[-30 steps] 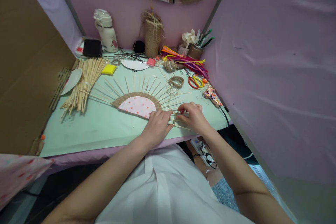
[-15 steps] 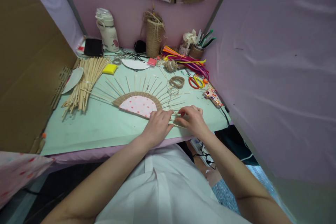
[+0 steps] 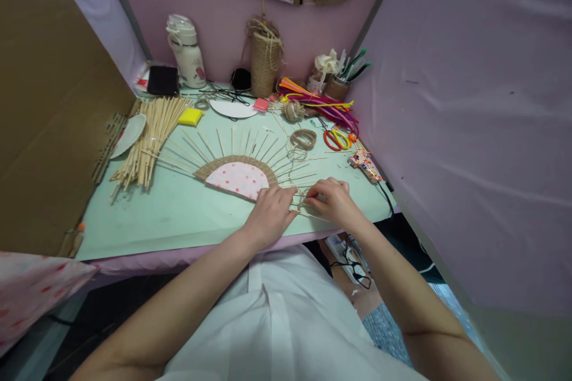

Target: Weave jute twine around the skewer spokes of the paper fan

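A half-round craft piece lies on the table, its centre pale with pink dots and its curved border brown burlap. Thin wooden sticks fan out from that border. My left hand rests over the piece's right end, thumb and fingers closed on the lowest sticks. To its right, my right hand is pinched on thin twine beside those sticks. The twine runs up from between the hands to a loose coil. My fingers partly hide where twine and sticks meet.
A bundle of sticks lies left, near a yellow packet. Behind stand a bottle and a twine roll. Scissors, pipe cleaners and a patterned glue gun with a cord lie right. Walls enclose the table.
My right hand has shifted slightly, its fingers drawn closer together at the twine. My left hand keeps its place on the sticks. The whole view has moved a little.
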`<state>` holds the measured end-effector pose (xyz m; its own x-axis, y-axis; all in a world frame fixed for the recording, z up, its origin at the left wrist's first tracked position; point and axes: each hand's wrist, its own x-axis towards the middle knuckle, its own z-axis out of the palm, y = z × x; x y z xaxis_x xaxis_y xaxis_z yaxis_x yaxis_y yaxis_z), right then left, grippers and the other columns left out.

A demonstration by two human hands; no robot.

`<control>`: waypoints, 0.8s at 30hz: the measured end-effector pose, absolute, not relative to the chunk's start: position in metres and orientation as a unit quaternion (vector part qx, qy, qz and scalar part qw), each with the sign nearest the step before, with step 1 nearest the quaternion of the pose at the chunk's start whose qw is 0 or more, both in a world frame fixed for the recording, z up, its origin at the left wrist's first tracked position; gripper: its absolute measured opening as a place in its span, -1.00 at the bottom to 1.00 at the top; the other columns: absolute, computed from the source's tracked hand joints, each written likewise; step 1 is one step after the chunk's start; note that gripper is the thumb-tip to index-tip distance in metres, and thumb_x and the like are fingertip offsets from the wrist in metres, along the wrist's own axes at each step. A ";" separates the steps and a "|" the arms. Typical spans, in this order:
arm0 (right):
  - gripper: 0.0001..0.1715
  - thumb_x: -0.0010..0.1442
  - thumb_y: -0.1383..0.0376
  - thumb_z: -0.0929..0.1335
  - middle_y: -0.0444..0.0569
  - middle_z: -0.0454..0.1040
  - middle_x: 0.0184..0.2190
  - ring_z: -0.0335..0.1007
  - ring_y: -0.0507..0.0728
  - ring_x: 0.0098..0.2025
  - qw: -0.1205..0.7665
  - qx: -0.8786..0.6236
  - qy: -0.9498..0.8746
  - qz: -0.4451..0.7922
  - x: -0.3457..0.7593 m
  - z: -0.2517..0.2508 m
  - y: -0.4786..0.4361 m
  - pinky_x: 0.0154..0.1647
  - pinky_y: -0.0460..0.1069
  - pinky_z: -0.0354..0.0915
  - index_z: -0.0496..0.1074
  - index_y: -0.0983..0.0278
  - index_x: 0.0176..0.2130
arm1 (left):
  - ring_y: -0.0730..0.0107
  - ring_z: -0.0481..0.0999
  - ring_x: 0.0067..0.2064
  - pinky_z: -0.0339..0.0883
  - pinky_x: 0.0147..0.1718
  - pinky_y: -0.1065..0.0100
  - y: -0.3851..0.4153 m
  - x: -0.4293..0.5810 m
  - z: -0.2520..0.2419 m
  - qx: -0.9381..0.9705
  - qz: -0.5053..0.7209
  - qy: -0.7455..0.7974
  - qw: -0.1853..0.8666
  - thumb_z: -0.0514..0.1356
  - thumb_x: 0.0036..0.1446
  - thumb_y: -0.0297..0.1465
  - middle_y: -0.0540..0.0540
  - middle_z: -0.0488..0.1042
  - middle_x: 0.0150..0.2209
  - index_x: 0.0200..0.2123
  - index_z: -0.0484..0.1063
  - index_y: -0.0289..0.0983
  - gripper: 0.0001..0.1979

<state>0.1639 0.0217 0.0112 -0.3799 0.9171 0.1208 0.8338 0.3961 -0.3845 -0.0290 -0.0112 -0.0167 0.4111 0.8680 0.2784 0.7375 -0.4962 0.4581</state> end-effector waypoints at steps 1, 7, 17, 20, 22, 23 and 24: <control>-0.90 0.15 0.29 0.38 -0.10 0.55 -0.37 0.36 0.16 -0.18 0.152 -0.531 -0.823 0.134 0.162 0.011 0.022 -0.09 0.10 -0.01 0.50 0.19 -0.41 | 0.12 0.38 0.01 0.16 -0.05 0.14 -0.011 -0.029 -0.017 0.830 0.248 0.483 0.130 0.19 0.21 -0.34 -0.16 0.50 -0.07 0.06 0.26 -0.28 -0.63; -0.90 0.12 0.31 0.38 -0.10 0.57 -0.38 0.35 0.16 -0.20 0.129 -0.534 -0.826 0.128 0.157 0.017 0.022 -0.14 0.09 -0.05 0.50 0.19 -0.43 | 0.12 0.38 0.01 0.16 -0.05 0.14 -0.011 -0.029 -0.019 0.833 0.246 0.480 0.125 0.18 0.22 -0.34 -0.17 0.49 -0.05 0.06 0.25 -0.29 -0.64; -0.91 0.11 0.36 0.37 -0.06 0.54 -0.41 0.31 0.17 -0.23 0.100 -0.531 -0.841 0.023 0.142 0.021 0.012 -0.19 0.10 -0.07 0.46 0.23 -0.44 | 0.12 0.37 0.00 0.15 -0.06 0.13 -0.011 -0.029 -0.017 0.832 0.245 0.479 0.135 0.15 0.23 -0.37 -0.16 0.49 -0.07 0.05 0.26 -0.25 -0.67; -0.89 0.13 0.37 0.36 -0.02 0.53 -0.39 0.28 0.18 -0.23 0.090 -0.516 -0.851 -0.025 0.137 0.020 0.007 -0.18 0.12 -0.07 0.44 0.24 -0.44 | 0.13 0.38 -0.02 0.16 -0.09 0.14 -0.011 -0.028 -0.018 0.832 0.250 0.478 0.128 0.16 0.22 -0.37 -0.15 0.49 -0.10 0.03 0.27 -0.26 -0.69; -0.90 0.13 0.36 0.37 -0.01 0.53 -0.39 0.27 0.20 -0.23 0.085 -0.508 -0.856 -0.036 0.137 0.021 0.003 -0.17 0.13 -0.07 0.42 0.24 -0.44 | 0.13 0.38 -0.03 0.16 -0.09 0.15 -0.011 -0.028 -0.018 0.833 0.251 0.477 0.124 0.16 0.22 -0.37 -0.15 0.49 -0.11 0.03 0.27 -0.27 -0.69; -0.91 0.14 0.34 0.38 -0.01 0.53 -0.38 0.27 0.20 -0.22 0.088 -0.506 -0.857 -0.036 0.138 0.024 0.001 -0.17 0.13 -0.07 0.42 0.24 -0.43 | 0.13 0.38 -0.03 0.16 -0.09 0.15 -0.011 -0.028 -0.018 0.833 0.250 0.477 0.123 0.16 0.23 -0.36 -0.15 0.49 -0.11 0.03 0.27 -0.27 -0.68; -0.91 0.14 0.32 0.39 -0.02 0.53 -0.38 0.27 0.20 -0.21 0.095 -0.507 -0.856 -0.036 0.140 0.027 -0.001 -0.17 0.12 -0.07 0.42 0.23 -0.42 | 0.13 0.38 -0.02 0.16 -0.08 0.14 -0.011 -0.028 -0.018 0.833 0.250 0.478 0.124 0.16 0.23 -0.35 -0.15 0.49 -0.10 0.03 0.27 -0.27 -0.68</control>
<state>0.1400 -0.0011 0.0274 -0.4674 0.8615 0.1985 0.8750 0.4829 -0.0354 -0.0284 -0.0108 -0.0183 0.4189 0.8578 0.2980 0.7339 -0.5130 0.4451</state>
